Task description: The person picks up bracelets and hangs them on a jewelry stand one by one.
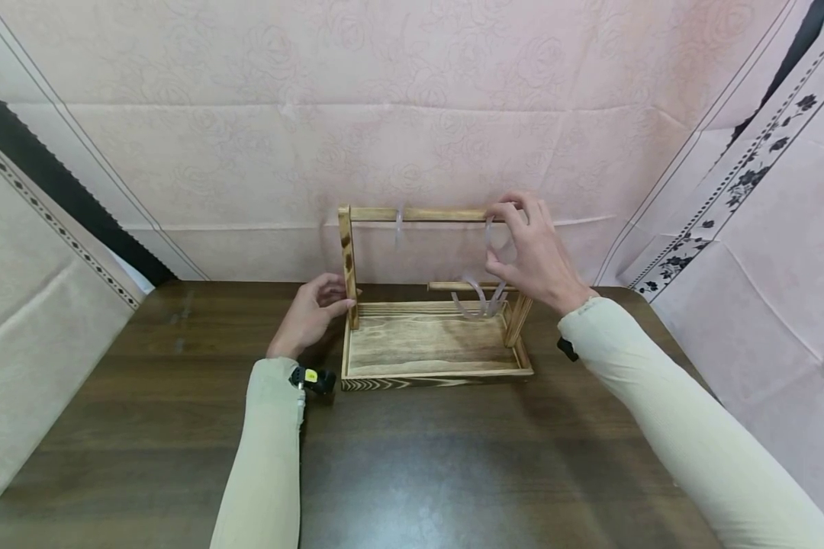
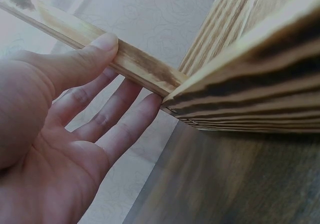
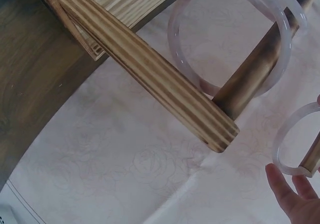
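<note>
A wooden bangle stand has a shallow tray base [image 1: 436,380], an upper bar [image 1: 446,215] and a lower bar [image 1: 446,287]. My left hand [image 1: 309,316] holds its left upright [image 1: 349,259], thumb [image 2: 102,46] on one face and fingers behind. At the right end of the upper bar, my right hand [image 1: 535,255] pinches a translucent pale bangle [image 3: 281,139] between thumb and fingers; the bar end shows inside this ring. Another bangle [image 1: 399,225] hangs farther left on that bar. Pale bangles [image 3: 175,38] hang on the lower bar near the right upright [image 3: 145,66].
The stand sits near the back of a dark brown wooden table [image 1: 412,465]. Behind it hangs a pale rose-patterned cloth [image 1: 412,152], with further cloth [image 1: 783,305] at the sides. Each wrist wears a dark strap [image 1: 313,379].
</note>
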`<action>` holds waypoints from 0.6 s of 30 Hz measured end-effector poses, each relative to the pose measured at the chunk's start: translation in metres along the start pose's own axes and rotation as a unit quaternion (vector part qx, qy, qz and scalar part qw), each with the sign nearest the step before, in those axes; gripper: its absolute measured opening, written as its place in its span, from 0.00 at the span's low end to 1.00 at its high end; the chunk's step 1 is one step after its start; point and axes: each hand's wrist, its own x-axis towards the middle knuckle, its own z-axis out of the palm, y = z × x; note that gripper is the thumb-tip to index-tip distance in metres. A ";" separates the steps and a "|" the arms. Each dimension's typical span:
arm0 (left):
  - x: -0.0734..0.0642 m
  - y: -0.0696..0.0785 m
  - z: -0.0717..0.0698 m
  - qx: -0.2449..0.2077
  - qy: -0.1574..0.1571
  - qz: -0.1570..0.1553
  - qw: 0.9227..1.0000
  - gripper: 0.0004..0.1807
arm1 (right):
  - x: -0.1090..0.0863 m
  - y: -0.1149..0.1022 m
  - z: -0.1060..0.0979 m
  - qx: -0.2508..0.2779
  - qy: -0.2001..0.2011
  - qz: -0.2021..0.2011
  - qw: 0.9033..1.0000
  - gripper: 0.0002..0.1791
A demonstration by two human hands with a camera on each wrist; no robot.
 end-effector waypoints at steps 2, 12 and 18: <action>-0.002 0.003 0.000 0.000 -0.001 0.001 1.000 0.18 | 0.001 -0.001 0.001 0.001 0.002 -0.003 1.000 0.29; 0.009 -0.021 0.000 -0.001 0.005 0.008 1.000 0.19 | 0.002 -0.003 0.008 0.021 0.007 -0.004 1.000 0.28; 0.010 -0.023 -0.001 -0.002 0.007 0.020 1.000 0.18 | 0.005 -0.008 0.009 0.024 0.004 -0.009 1.000 0.28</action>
